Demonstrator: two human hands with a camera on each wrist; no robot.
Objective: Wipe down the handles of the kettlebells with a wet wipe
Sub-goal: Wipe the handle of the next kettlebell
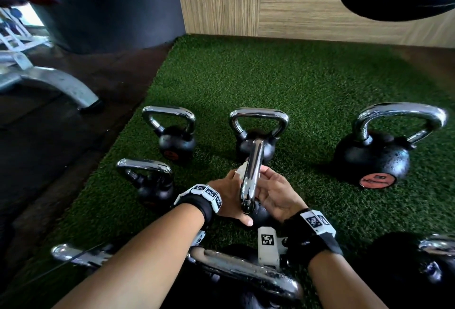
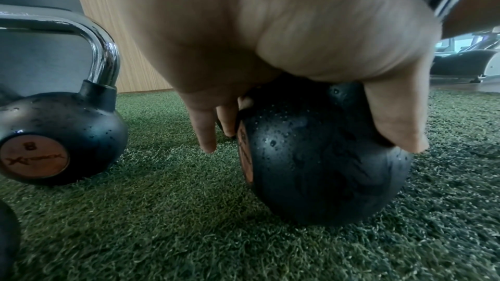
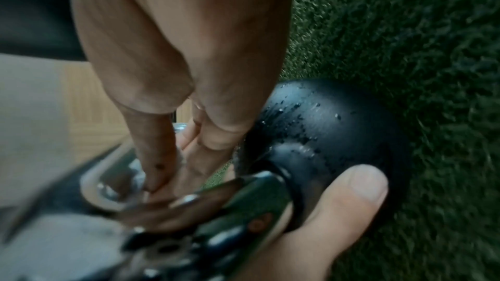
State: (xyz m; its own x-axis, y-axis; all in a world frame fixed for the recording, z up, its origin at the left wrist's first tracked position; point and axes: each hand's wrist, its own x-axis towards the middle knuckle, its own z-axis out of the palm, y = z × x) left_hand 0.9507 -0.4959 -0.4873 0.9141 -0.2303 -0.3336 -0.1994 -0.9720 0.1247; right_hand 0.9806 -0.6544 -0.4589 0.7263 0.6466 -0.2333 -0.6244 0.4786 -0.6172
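Note:
A small black kettlebell [image 2: 324, 157] stands on the green turf [image 1: 295, 75] in front of me, its chrome handle [image 1: 251, 173] turned edge-on to the head view. My left hand [image 1: 231, 193] grips its body from above, thumb [image 2: 400, 125] pressed on the wet ball and fingers hanging down the far side. My right hand [image 1: 275, 190] reaches into the handle loop from the right. Its fingers [image 3: 162, 157] hold a white wet wipe [image 1: 242, 169] against the chrome, and a corner of the wipe sticks out on the handle's left side. Water beads cover the ball [image 3: 324, 127].
Several more kettlebells stand around: three behind [image 1: 172, 136] [image 1: 258, 131] [image 1: 376, 151], one at left [image 1: 147, 180], others close under my forearms [image 1: 246, 274]. A grey bench leg [image 1: 61, 84] lies on the dark floor at left. A wood wall [image 1: 320, 1] closes the back.

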